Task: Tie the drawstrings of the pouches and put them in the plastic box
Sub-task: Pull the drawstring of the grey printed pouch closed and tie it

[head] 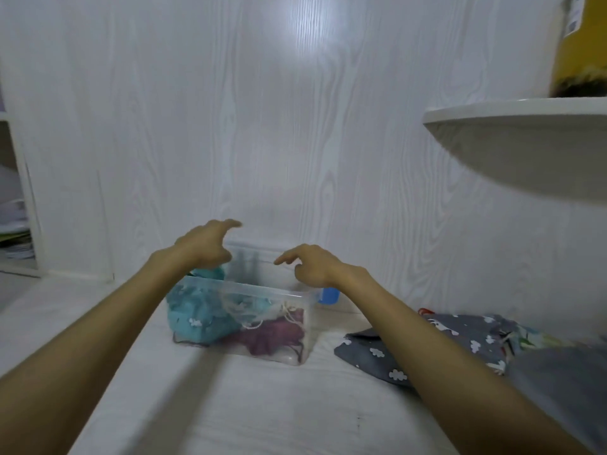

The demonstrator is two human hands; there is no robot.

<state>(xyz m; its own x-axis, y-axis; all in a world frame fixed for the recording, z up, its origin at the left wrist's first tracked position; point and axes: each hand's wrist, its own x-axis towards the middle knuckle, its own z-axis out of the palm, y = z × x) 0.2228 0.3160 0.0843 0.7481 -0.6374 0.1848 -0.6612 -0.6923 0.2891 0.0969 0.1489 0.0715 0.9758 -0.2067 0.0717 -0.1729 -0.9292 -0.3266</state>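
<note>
I see both hands, left (203, 246) and right (312, 262), hovering spread and holding nothing over the clear plastic box (279, 292). Teal pouch (193, 315) and maroon pouch (269, 336) lie inside, blurred; grey cloud-print pouch (394, 353) lies beside, partly hidden by my right forearm.

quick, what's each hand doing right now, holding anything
Left hand: open, fingers loosely spread, holding nothing, above the plastic box.
Right hand: open, fingers relaxed, holding nothing, over the box.
</note>
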